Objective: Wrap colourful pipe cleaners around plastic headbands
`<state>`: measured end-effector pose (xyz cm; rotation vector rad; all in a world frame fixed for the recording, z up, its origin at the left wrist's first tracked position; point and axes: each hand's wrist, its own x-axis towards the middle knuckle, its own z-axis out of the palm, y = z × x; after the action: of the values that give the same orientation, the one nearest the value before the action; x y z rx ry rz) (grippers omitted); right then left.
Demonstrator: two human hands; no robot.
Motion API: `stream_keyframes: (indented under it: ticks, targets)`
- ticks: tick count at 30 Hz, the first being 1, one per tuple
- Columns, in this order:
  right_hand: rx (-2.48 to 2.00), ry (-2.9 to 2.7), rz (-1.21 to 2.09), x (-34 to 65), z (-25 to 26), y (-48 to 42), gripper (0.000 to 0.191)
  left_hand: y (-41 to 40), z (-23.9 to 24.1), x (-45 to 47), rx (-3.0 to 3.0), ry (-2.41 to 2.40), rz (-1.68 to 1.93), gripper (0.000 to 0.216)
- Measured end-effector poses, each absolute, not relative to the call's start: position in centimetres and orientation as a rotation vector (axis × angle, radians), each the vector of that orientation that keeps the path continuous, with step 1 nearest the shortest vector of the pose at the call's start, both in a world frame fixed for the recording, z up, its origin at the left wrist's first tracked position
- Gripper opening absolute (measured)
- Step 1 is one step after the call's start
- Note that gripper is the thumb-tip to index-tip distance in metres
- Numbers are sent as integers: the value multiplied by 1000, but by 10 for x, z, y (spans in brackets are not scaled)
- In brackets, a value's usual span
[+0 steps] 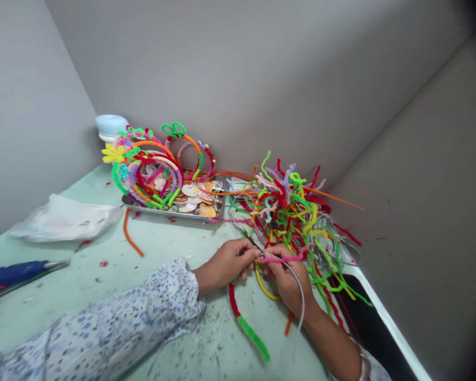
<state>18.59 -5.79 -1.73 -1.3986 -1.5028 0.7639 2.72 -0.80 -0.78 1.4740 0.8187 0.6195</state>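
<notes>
A craft corner, in a home or a workshop: I can't tell which.
Plain gray walls [262, 79] meet behind a spotty, pale green counter [174, 238]. Bright fuzzy sticks [281, 198] lie in a messy heap right of the middle. Fuzzy hoops [179, 177], some with flowers, stand at a metal tray [174, 214] of shells [190, 189], left of the middle. A blue tool [16, 273] lies at the left edge.

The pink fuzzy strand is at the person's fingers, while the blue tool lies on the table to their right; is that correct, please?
Not quite: the head view shows the blue tool on the table to the person's left, not right. The pink fuzzy strand is indeed at the person's fingers.
</notes>
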Motion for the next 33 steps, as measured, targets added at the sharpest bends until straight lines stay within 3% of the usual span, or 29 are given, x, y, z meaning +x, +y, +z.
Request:
stream_keyframes:
  ticks: [15, 25, 33]
  targets:
    - [-1391, -1501, 724, 185, -15, -59, 18, -8, -9, 25, 1422, 744, 670, 30]
    - [-1221, -1268, 921, 186, -25, -56, 24, -4, -2, 25, 1188, 637, 713, 28]
    - [-1230, -1499, 943, 192, -21, -59, 21, -4, 1, 23, 1215, 606, 704, 29]
